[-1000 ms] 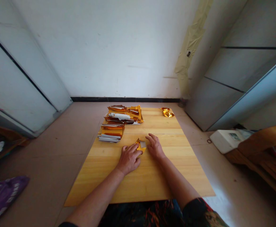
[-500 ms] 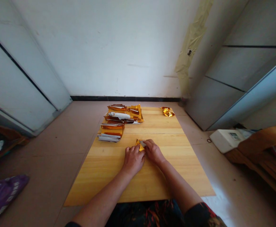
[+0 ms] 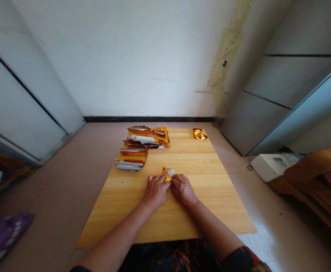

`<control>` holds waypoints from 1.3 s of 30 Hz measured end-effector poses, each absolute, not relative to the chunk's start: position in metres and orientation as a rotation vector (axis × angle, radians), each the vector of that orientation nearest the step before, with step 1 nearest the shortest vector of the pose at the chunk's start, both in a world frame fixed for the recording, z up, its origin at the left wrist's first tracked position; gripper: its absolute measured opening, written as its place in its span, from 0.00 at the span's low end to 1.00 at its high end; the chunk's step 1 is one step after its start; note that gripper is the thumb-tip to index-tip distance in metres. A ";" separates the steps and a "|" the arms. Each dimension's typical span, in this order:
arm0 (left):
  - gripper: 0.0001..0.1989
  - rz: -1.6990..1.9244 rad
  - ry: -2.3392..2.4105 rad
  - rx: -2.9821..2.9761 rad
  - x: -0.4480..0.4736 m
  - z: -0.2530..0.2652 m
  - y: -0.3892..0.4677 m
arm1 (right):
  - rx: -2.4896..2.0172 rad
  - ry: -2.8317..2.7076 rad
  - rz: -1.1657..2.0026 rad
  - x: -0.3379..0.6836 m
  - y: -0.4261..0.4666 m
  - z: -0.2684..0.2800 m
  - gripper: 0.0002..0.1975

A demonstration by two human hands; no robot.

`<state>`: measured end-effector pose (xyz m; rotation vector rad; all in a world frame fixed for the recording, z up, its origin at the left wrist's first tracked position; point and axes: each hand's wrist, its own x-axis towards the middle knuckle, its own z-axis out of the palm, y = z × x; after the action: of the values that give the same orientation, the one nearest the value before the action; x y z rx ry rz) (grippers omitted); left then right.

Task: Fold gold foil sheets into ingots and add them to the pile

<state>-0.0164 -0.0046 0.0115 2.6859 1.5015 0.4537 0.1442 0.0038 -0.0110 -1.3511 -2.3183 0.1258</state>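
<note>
A small piece of gold foil paper with a pale grey-white side lies in front of me on the wooden table. At its left and near edge, the closed fingers of my left hand grip it. My right hand pinches the near right edge with thumb and fingers, close beside the left fingertips. The fingers cover part of the paper. Beyond, at the far left of the table, are rows of folded gold foil pieces with white sides showing.
Two shiny gold folded pieces sit at the table's far right corner. A white box and a wooden bench stand to the right, a grey cabinet behind them. On the floor at left lies a purple bag.
My right hand has slid down toward me along the paper, baring more of its pale side. The left hand has shifted slightly left, still on the foil.
</note>
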 end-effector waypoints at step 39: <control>0.15 0.515 0.917 2.861 -0.053 0.002 0.041 | -1.349 -2.711 0.027 0.175 0.017 0.026 0.08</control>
<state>-0.0527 0.0414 0.0023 2.8611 0.9166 0.5146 0.1751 0.0170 0.0258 -1.3488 -2.7108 0.0269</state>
